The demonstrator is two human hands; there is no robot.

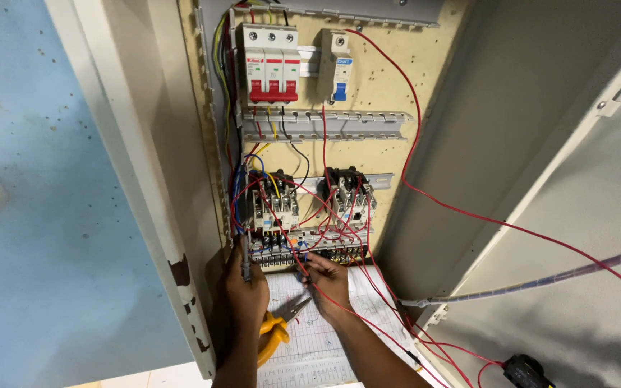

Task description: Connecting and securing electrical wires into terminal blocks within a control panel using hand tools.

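An open electrical cabinet holds a red-and-white triple breaker (271,65), a small blue-switched breaker (338,66), two contactors (274,201) (349,197) and a terminal strip (310,253) at the bottom, laced with red wires. My left hand (244,294) grips a screwdriver (244,255) whose tip points up into the left end of the strip. Yellow-handled pliers (276,327) hang below that hand. My right hand (327,284) pinches a red wire (303,269) just under the terminal strip.
A paper wiring diagram (310,338) lies in the cabinet floor. The cabinet door (576,215) stands open at right with a grey wrapped cable (540,282) and long red wires crossing it. A black device (526,372) hangs bottom right. Blue wall (37,179) at left.
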